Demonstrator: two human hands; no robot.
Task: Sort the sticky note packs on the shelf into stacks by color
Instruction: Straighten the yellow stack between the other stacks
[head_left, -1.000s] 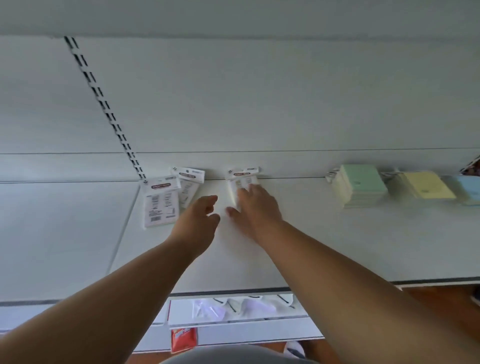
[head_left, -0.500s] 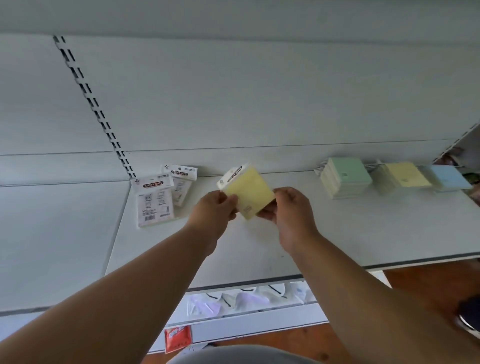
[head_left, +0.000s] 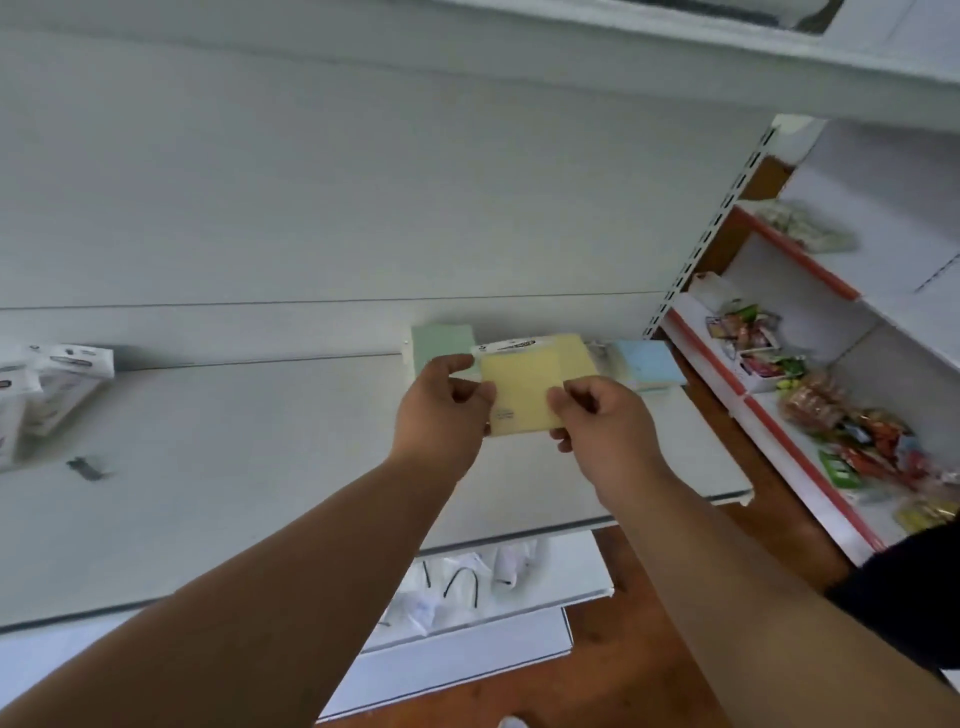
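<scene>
Head view: left hand (head_left: 441, 415) and right hand (head_left: 602, 431) both pinch one flat yellow sticky note pack (head_left: 530, 384). Green stack (head_left: 439, 343) at its ten o'clock, blue stack (head_left: 649, 364) at three, on white shelf (head_left: 260, 441).

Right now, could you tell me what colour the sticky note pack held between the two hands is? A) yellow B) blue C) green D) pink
A: the yellow pack is pinched between the left hand and the right hand, in front of the green stack and the blue stack on the shelf.
</scene>
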